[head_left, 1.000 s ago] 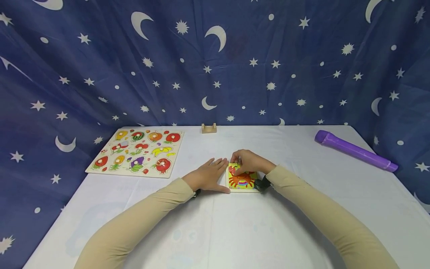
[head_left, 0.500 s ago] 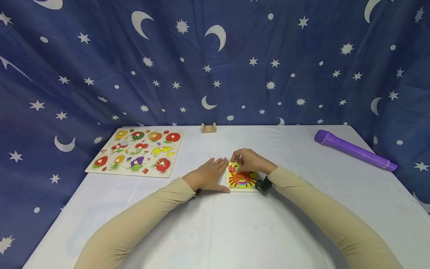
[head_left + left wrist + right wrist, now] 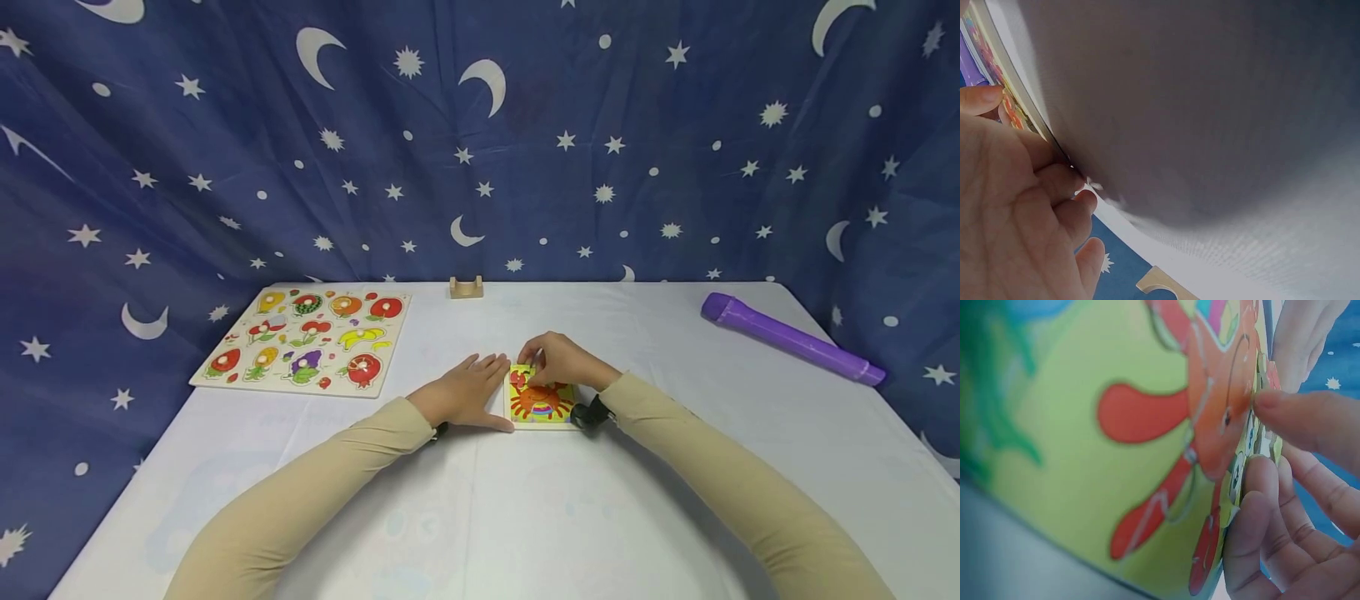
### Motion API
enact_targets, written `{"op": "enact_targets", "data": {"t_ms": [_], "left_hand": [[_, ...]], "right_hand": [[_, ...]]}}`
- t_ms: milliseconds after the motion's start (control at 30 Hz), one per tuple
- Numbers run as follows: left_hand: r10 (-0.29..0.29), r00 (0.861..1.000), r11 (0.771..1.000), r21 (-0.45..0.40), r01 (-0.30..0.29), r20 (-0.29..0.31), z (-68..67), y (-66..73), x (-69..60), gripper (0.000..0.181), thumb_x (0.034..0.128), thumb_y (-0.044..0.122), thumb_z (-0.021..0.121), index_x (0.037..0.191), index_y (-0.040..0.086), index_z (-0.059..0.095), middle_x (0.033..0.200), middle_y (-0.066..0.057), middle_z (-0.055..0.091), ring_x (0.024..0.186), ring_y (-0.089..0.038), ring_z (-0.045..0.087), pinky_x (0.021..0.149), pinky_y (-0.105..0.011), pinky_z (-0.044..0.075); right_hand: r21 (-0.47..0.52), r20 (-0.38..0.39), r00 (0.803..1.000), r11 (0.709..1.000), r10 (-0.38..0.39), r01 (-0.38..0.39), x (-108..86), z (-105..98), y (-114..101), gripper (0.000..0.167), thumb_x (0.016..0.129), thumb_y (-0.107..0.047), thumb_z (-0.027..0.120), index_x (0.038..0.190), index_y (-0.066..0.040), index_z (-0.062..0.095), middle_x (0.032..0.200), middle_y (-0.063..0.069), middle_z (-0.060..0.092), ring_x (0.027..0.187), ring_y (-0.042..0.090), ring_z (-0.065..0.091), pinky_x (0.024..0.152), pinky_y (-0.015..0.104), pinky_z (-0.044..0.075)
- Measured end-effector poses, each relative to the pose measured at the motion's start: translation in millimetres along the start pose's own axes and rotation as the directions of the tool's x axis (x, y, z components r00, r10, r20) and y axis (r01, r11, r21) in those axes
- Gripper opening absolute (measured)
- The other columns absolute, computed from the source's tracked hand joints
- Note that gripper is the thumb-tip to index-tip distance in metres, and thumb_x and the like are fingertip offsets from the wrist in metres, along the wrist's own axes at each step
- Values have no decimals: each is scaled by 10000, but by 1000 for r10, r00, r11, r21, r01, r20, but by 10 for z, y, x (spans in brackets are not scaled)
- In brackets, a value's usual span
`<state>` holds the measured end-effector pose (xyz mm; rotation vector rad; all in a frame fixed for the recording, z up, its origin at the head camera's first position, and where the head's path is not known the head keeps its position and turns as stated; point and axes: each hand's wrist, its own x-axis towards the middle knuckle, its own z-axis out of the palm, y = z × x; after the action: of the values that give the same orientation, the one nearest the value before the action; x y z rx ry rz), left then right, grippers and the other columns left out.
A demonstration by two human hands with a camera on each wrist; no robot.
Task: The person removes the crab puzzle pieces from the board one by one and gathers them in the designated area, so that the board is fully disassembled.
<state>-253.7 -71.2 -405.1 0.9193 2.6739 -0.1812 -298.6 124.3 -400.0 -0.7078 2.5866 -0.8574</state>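
A small square crab jigsaw puzzle [image 3: 540, 408] lies on the white table, its orange-red crab on a yellow ground. My left hand [image 3: 467, 393] rests at its left edge, fingers extended and thumb by the near left corner. The left wrist view shows that palm [image 3: 1010, 212] beside the puzzle's edge. Over the puzzle's far side, my right hand [image 3: 561, 360] pinches a puzzle piece [image 3: 1267, 444] between thumb and fingertips. In the right wrist view the piece stands slightly raised from the puzzle face [image 3: 1066, 462]; the fingers partly hide it.
A fruit peg puzzle board [image 3: 347, 337] lies at the back left. A small wooden holder [image 3: 467, 288] stands at the back edge. At the right lies a purple toy microphone [image 3: 795, 340]. A blue curtain [image 3: 480, 167] with stars and moons hangs behind the table.
My right thumb has drawn back slightly to the right across the puzzle, uncovering more of the crab's claw at the upper left. The left hand stays where it was.
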Motion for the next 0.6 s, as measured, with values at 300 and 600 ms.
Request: {"op": "enact_targets", "data": {"t_ms": [300, 600], "left_hand": [[-11, 1000, 1000, -17, 11, 5, -11, 9, -5, 1042, 794, 754, 459, 1519, 89, 115, 1591, -62, 126, 1469, -224, 151, 1213, -407, 93], [-16, 1000, 1000, -15, 16, 16, -20, 24, -12, 1043, 795, 755, 453, 1520, 94, 98, 1594, -57, 101, 1474, -215, 124, 1215, -396, 76]], "right_hand": [[107, 32, 999, 993, 37, -40, -18, -35, 70, 270, 751, -61, 764, 1009, -21, 693, 772, 51, 664, 577, 99, 513, 545, 195, 481], [266, 56, 998, 963, 31, -45, -76, -105, 201, 303, 761, -47, 744, 1051, 2, 671, 807, 43, 667, 689, 104, 565, 647, 206, 519]]}}
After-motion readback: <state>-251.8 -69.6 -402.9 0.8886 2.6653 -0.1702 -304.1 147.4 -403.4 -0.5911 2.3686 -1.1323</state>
